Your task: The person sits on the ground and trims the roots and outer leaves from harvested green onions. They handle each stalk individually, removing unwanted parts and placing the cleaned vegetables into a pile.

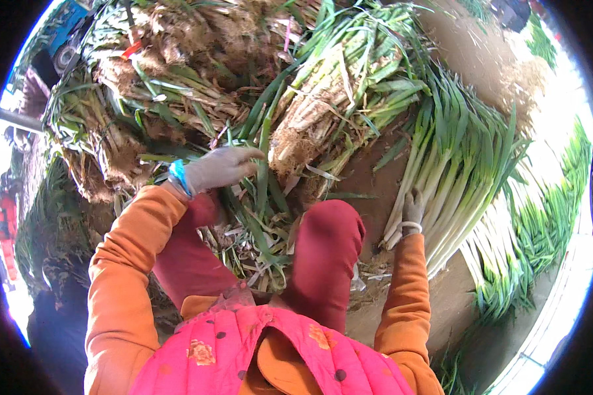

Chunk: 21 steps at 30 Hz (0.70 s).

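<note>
My left hand [223, 169], in a pale work glove with a blue band at the wrist, is held out above long green leaves and trimmings [262, 242] between my knees. Nothing shows in its fingers. My right hand [413, 206], gloved with a white band, rests at the white stalks of a row of clean green onions [449, 163] on the ground at the right. Whether its fingers close on a stalk is unclear. Just ahead, between the hands, lies a bundle of untrimmed green onions [321, 98] with dry skins and soil-coloured roots.
A large heap of unpeeled green onions [178, 64] fills the front and left. More clean green onions [538, 212] lie in a row at the far right. A blue wheeled vehicle or cart [66, 34] stands at the upper left. Peelings litter the ground around my knees.
</note>
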{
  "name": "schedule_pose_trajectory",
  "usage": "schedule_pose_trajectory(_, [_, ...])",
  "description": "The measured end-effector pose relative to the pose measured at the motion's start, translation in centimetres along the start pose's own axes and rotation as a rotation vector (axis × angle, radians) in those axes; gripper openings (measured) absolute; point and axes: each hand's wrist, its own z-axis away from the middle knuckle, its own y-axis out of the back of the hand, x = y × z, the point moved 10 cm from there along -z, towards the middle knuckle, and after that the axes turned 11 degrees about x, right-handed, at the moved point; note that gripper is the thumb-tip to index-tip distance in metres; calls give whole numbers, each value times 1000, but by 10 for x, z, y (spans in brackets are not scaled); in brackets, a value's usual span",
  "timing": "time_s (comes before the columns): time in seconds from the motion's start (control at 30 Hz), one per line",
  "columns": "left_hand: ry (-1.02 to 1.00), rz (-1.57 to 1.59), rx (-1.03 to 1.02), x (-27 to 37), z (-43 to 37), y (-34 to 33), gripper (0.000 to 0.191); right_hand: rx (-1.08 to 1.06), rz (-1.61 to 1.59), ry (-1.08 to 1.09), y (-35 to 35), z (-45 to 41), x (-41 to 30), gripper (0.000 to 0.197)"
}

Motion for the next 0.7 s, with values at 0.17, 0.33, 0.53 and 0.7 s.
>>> schedule_pose_trajectory(0.17, [-195, -116, -167, 25, 43, -43, 41, -226, -334, 417, -63, -11, -203, 30])
schedule_pose_trajectory(0.33, [-397, -121, -96, 42, 86, -34, 42, -552, -405, 291, -186, -14, -298, 26])
schedule_pose_trajectory(0.53, [-340, -124, 146, 37, 103, 49, 39, -630, 293, 677, -366, -10, -287, 40])
schedule_pose_trajectory(0.7, [-299, -59, 279, 23, 121, 101, 42, -625, -560, -788, -498, 27, -162, 43])
